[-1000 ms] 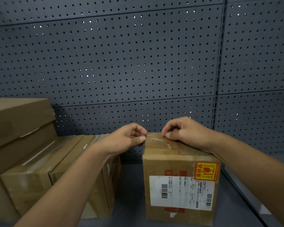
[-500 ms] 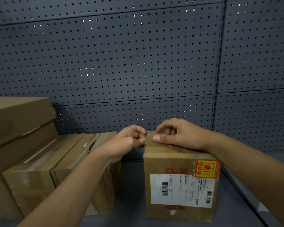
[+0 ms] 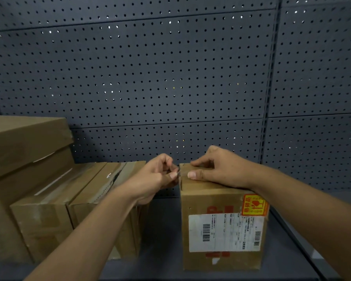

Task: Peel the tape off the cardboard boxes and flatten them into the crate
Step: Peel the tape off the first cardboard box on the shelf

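Cardboard box (image 3: 221,226) stands where it stood on our grey shelf (image 3: 162,230), right of the stacked boxes (image 3: 49,199). Our right hand (image 3: 217,169) still presses its top; our left hand (image 3: 158,177) keeps pinching at its corner, tape unclear.

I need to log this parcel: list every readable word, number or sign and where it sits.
White shipping label on the box front: barcodes, print too small to read.
Orange-yellow sticker: red characters and a pictogram, too blurred to read.
Red print behind the label: mostly covered, unreadable.
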